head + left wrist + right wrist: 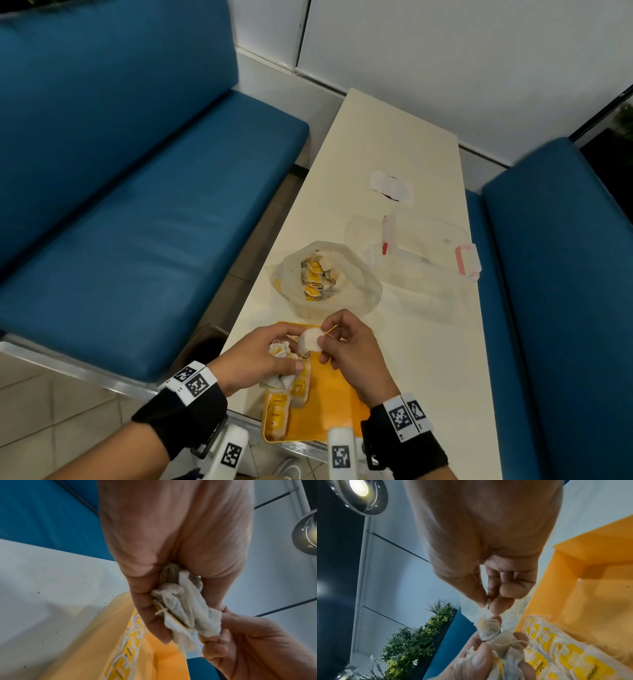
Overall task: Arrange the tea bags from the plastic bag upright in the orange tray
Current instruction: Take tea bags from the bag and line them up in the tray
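Head view: orange tray (337, 399) w/ upright tea bags (278, 409).

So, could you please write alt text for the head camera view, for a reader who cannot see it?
Over an orange tray, a left hand grips a bunch of tea bags while the right hand pinches one tea bag free. An open plastic bag of more tea bags lies beyond on a cream table between blue benches.
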